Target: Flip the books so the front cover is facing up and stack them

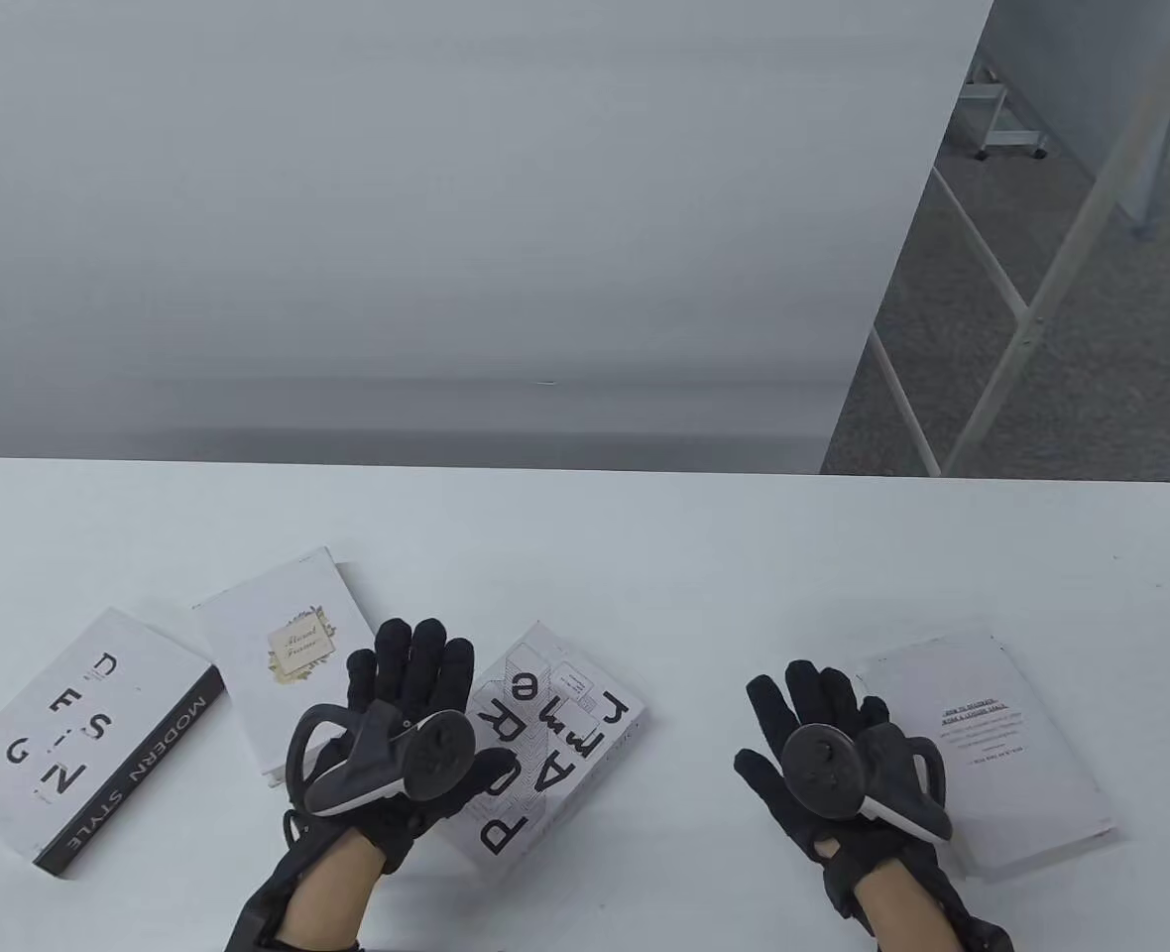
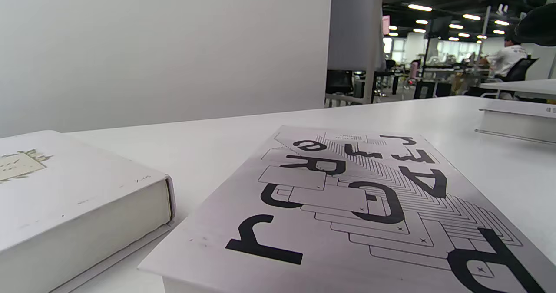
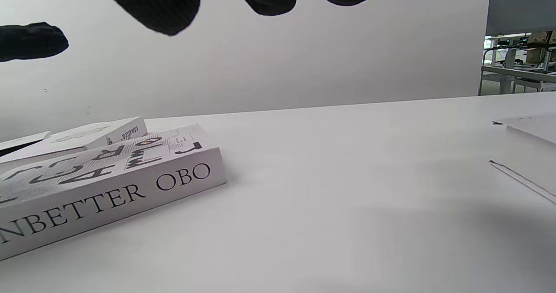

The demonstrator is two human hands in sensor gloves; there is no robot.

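Observation:
Several white books lie flat and apart on the table (image 1: 585, 535). A book with a black spine reading MODERN STYLE (image 1: 84, 739) is at the far left. A book with a small floral label (image 1: 283, 659) lies beside it. A book with large black letters (image 1: 555, 739) is in the middle and fills the left wrist view (image 2: 347, 215). A book with small print (image 1: 1001, 734) is at the right. My left hand (image 1: 411, 684) is spread flat between the floral book and the lettered book, holding nothing. My right hand (image 1: 813, 709) is spread beside the right book, empty.
The table's far edge runs across the middle of the table view, with a grey wall (image 1: 446, 198) behind it. A metal frame and carpet floor (image 1: 1041, 297) show at the upper right. The lettered book's spine shows in the right wrist view (image 3: 108, 197).

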